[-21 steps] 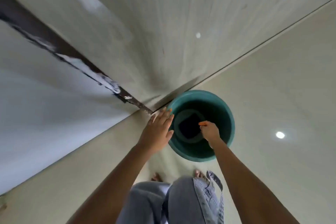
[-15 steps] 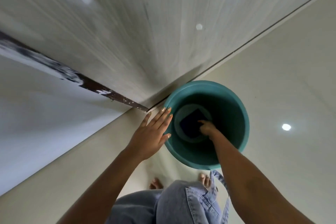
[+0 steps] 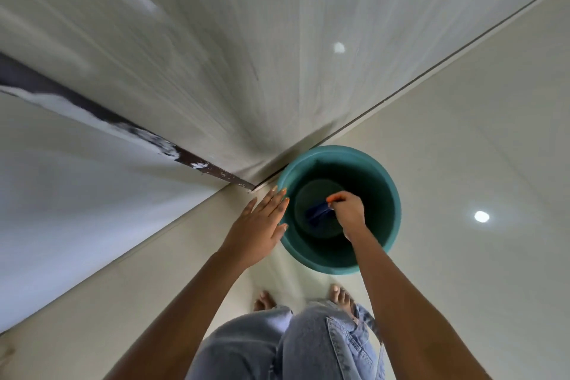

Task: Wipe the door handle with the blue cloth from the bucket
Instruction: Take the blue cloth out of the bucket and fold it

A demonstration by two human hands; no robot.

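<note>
A teal bucket point(image 3: 389, 191) stands on the pale floor at the foot of a light wooden door point(image 3: 234, 49). Inside the bucket, my right hand point(image 3: 348, 212) is shut on the blue cloth point(image 3: 317, 212), which hangs bunched below my fingers above the bucket's bottom. My left hand point(image 3: 260, 227) hovers flat with fingers spread, just left of the bucket's rim. The door handle is not in view.
A dark, paint-flecked door frame edge point(image 3: 197, 165) runs down to the floor left of the door, with a white wall point(image 3: 68, 194) beside it. My bare feet point(image 3: 339, 293) and jeans point(image 3: 296, 345) are below the bucket. Glossy floor tiles point(image 3: 481, 163) spread to the right.
My right hand reached down to the flat cloth on the bucket's bottom, pinched it and has lifted it, now bunched. My left hand stayed beside the rim.
</note>
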